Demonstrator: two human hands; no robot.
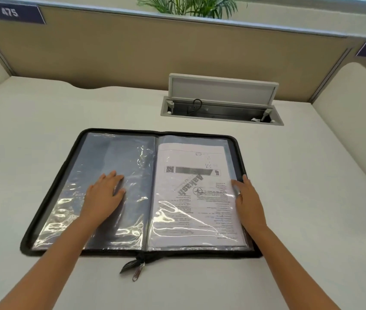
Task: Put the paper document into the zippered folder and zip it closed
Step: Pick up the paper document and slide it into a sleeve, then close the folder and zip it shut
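Observation:
A black zippered folder (50, 193) lies open flat on the white desk, with clear plastic sleeves on both halves. The printed paper document (191, 198) sits inside the right-hand sleeve, its text upside down to me. My left hand (105, 193) rests flat, fingers straight, on the empty left sleeve. My right hand (248, 198) is at the right edge of the right page; its thumb lies on the plastic and its fingers reach toward the folder's rim. Whether they grip the edge is unclear. The zip pulls (136, 268) hang off the near edge at the spine.
An open cable hatch (221, 108) with a raised lid is set into the desk behind the folder. A beige partition (133, 57) runs along the back, with a plant above it. A side panel (356, 113) bounds the desk at right.

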